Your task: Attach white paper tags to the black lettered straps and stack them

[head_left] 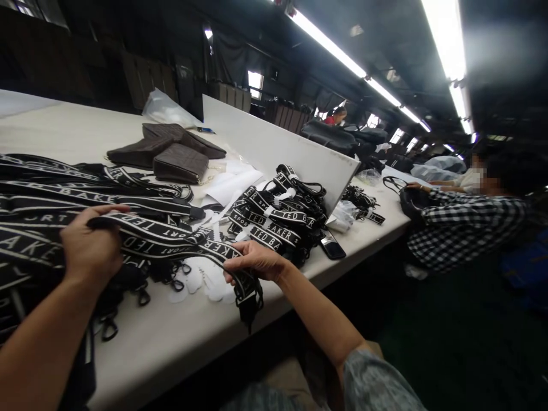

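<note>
A black strap with white lettering (171,249) stretches between my hands above the table. My left hand (92,242) is closed round its left part, over a large heap of similar straps (34,194) with black metal hooks (143,295). My right hand (256,261) pinches the strap near its other end, and a black end piece (249,311) dangles below the fingers at the table's front edge. Just beyond my right hand lies a pile of bundled straps (285,214) with white ties. White paper tags (214,279) lie on the table between the two piles.
Dark brown quilted bags (182,161) and a plastic bag (166,108) lie farther back. A white board (274,142) stands behind the pile. A phone (333,246) rests by the table edge (180,354). On the right, a person in a checked shirt (466,225) handles a black bag (413,200).
</note>
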A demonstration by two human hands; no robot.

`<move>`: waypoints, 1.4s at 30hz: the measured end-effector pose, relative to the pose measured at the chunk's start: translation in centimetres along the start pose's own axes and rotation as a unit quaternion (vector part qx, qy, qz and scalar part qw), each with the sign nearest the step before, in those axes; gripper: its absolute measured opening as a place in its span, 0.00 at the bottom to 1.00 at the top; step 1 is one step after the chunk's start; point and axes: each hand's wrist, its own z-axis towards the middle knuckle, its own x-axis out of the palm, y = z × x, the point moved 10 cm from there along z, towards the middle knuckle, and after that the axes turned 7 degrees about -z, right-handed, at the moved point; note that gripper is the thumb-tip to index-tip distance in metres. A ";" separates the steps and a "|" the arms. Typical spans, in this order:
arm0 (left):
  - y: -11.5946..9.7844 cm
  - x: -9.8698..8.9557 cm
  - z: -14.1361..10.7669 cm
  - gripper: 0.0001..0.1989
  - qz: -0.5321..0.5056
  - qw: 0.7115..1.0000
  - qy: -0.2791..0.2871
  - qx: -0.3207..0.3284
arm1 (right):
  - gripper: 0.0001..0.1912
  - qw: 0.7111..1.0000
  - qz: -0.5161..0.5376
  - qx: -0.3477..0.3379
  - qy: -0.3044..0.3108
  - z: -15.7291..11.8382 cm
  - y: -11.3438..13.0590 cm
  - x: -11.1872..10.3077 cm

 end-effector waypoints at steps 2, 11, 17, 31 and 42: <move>1.8 1.4 -1.0 0.19 -0.090 0.991 0.023 -0.097 | 0.22 1.000 -0.007 -0.023 -0.005 -1.2 1.0 0.3; 1.7 8.9 -6.4 0.26 0.033 0.912 0.406 -0.043 | 0.16 0.984 -0.035 -0.169 -0.037 -7.3 8.9 1.2; -3.7 13.2 -12.2 0.49 -0.041 0.806 0.583 0.098 | 0.12 0.980 -0.093 -0.174 0.032 -7.3 12.4 3.2; -0.4 13.4 -9.5 0.29 -0.103 0.905 0.412 0.010 | 0.23 0.978 -0.037 -0.204 -0.029 0.6 11.1 1.6; -0.8 11.3 -8.3 0.16 -0.277 0.883 0.326 -0.193 | 0.26 0.970 0.013 -0.213 -0.121 4.7 7.3 1.2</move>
